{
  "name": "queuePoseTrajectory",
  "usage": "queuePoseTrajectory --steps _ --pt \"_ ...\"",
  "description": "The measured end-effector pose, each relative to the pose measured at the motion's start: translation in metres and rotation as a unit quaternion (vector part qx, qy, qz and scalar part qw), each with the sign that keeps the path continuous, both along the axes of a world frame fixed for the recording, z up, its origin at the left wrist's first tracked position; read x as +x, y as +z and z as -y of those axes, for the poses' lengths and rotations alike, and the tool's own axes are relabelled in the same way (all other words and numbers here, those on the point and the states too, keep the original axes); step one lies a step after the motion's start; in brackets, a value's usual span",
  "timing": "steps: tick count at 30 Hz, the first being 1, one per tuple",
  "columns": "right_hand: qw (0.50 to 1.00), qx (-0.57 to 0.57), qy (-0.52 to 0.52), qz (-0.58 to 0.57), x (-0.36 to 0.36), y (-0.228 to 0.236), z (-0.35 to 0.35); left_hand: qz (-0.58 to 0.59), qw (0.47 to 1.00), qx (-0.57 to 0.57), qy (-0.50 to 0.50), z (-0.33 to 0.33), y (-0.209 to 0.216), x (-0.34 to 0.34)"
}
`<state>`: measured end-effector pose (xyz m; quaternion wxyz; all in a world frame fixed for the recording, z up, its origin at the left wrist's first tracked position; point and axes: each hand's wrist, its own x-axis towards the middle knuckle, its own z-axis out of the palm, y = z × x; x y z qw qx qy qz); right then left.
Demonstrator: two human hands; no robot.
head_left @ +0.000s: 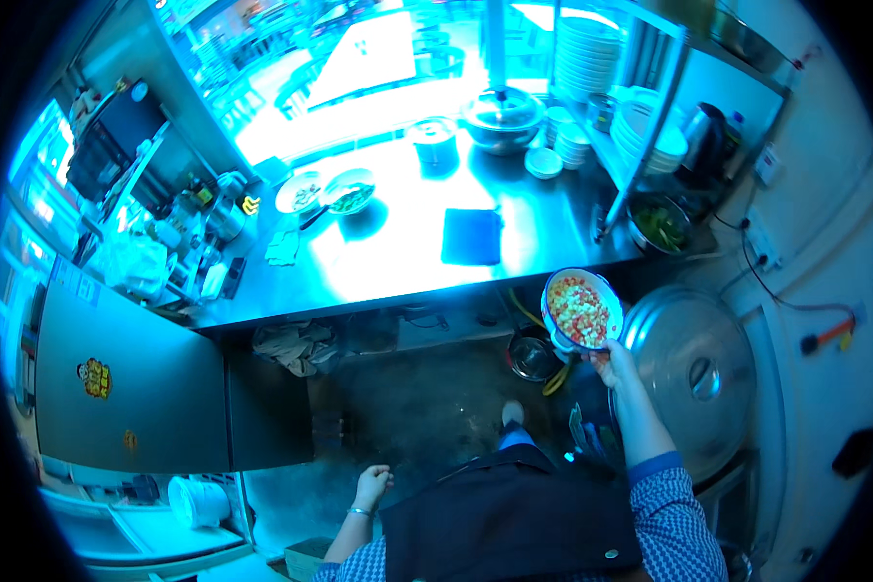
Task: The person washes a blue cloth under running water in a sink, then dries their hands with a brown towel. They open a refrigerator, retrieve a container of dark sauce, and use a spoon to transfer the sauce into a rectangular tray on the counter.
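Gripping the bowl point(607, 291) by its near rim, just off the front edge of the surface point(543, 221) toward the right corner, our right hand point(607, 363) holds it upright, presumably so the diced food point(579, 310) stays in, while our left hand point(372, 486), curled, looks empty.

Shiny metal is seen in the worktop point(553, 218) and round lid point(664, 393); a smooth finish is shown by the held bowl point(604, 292), matt cloth by the apron point(514, 514).

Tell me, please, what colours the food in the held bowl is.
The food is mostly red and pale yellowish, best in the head view.
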<state>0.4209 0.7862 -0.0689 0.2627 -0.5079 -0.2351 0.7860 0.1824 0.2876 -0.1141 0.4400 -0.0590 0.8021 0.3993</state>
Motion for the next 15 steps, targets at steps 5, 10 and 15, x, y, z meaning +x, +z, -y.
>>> queuePoseTrajectory --steps 5,10,15 --pt "0.999 -0.007 -0.032 -0.024 -0.103 -0.039 -0.089 -0.009 0.998 -0.039 0.046 0.007 -0.016 0.020" --pt "0.998 0.016 -0.052 0.029 -0.164 -0.079 -0.157 -0.040 0.997 -0.058 0.042 0.005 -0.053 0.033" --pt "0.997 0.013 -0.066 -0.028 -0.173 -0.105 -0.213 -0.023 0.994 -0.065 0.086 -0.051 -0.042 0.032"
